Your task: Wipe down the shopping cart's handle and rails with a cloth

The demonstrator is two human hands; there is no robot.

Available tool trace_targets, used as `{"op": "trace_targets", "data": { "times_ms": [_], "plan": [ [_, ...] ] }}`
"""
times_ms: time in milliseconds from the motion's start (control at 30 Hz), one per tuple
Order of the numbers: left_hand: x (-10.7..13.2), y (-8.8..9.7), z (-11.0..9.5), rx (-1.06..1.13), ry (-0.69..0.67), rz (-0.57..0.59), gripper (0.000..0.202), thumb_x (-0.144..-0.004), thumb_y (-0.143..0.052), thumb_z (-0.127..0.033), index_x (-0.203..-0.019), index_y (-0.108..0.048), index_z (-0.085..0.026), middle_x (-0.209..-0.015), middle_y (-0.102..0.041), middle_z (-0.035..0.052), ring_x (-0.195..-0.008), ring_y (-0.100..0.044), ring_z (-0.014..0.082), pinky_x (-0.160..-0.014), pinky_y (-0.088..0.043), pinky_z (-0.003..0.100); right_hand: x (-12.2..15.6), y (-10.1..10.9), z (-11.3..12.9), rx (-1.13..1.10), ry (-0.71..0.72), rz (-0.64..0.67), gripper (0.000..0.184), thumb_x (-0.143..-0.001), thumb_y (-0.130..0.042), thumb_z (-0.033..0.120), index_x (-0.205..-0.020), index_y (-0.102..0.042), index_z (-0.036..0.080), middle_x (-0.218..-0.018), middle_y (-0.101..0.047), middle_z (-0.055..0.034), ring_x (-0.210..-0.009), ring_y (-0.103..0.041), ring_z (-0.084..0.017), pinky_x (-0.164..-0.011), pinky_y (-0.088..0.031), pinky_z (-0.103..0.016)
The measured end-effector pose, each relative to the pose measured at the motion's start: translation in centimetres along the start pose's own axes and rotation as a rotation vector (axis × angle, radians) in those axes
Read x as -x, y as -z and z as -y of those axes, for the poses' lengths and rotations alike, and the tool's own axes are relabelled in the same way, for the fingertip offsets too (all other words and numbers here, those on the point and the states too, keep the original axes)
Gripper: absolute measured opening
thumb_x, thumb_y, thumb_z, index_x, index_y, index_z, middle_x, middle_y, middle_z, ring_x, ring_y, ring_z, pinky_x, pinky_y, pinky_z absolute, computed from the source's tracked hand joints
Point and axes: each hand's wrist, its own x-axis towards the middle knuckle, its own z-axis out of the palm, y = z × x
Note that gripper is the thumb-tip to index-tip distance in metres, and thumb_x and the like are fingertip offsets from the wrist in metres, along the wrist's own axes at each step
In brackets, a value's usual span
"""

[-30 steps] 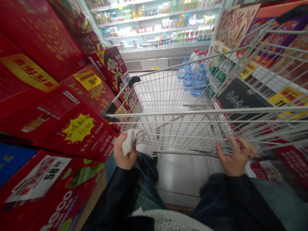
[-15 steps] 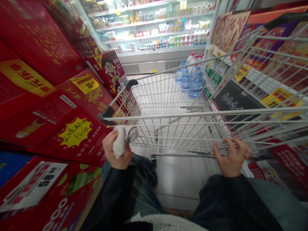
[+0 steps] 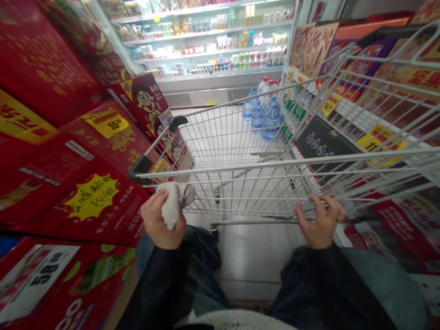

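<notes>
Yellow rectangular paper price tag (image 3: 107, 122) on red-and-gold cardboard carton (image 3: 132, 153): "55", small "00". White paper price sheet (image 3: 37, 279) on lower red cardboard carton (image 3: 98, 295): "58", small "00"; carton face: "CO", cropped. Yellow starburst paper sign (image 3: 91, 197): handwritten "68/", rest unclear. Yellow shelf tag (image 3: 380, 137), right: "11". Reddish printed box (image 3: 423, 75), upper right: "坚果".

The left fingers (image 3: 156, 202) grip a cloth (image 3: 171, 208) near the cart (image 3: 240, 167).

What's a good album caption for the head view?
Left hand gripping a pale cloth at a wire shopping cart, right hand by its near side, lit shelves beyond.
</notes>
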Motion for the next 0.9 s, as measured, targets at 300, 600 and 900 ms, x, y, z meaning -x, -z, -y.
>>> {"op": "trace_targets", "data": {
  "times_ms": [300, 600, 900],
  "plan": [
    [1.4, -0.2, -0.2, 0.015, -0.07, 0.103, 0.063, -0.075, -0.07, -0.01, -0.136, -0.06, -0.022, -0.13, -0.068, 0.0122, -0.12, -0.066, 0.0316, -0.105, -0.053, 0.052, -0.2, 0.0, 0.3, 0.033, 0.015, -0.042, 0.036, -0.089, -0.079, 0.035, -0.119, -0.068, 0.019, -0.118, -0.062, -0.0135, -0.116, -0.059, -0.031, -0.102, -0.048, -0.048],
    [2.2, -0.9, -1.2, 0.001, -0.06, 0.104, 0.061, -0.073, -0.069, -0.009, -0.133, -0.061, -0.02, -0.128, -0.069, 0.0138, -0.118, -0.065, 0.0321, -0.102, -0.053, 0.052, -0.4, 0.0, 0.2, 0.041, 0.048, -0.068, 0.039, -0.087, -0.084, 0.035, -0.118, -0.068, 0.017, -0.116, -0.063, -0.0138, -0.114, -0.06, -0.031, -0.099, -0.051, -0.045],
    [0.4, -0.8, -2.0, 0.041, -0.045, 0.02, 0.067, -0.07, -0.072, -0.01, -0.134, -0.061, -0.023, -0.13, -0.067, 0.0126, -0.121, -0.065, 0.0317, -0.107, -0.051, 0.051, -0.4, 0.0, 0.2, 0.051, 0.045, -0.073, 0.041, -0.085, -0.086, 0.037, -0.116, -0.07, 0.017, -0.115, -0.064, -0.0141, -0.111, -0.06, -0.031, -0.097, -0.051, -0.045]
  ]
}}
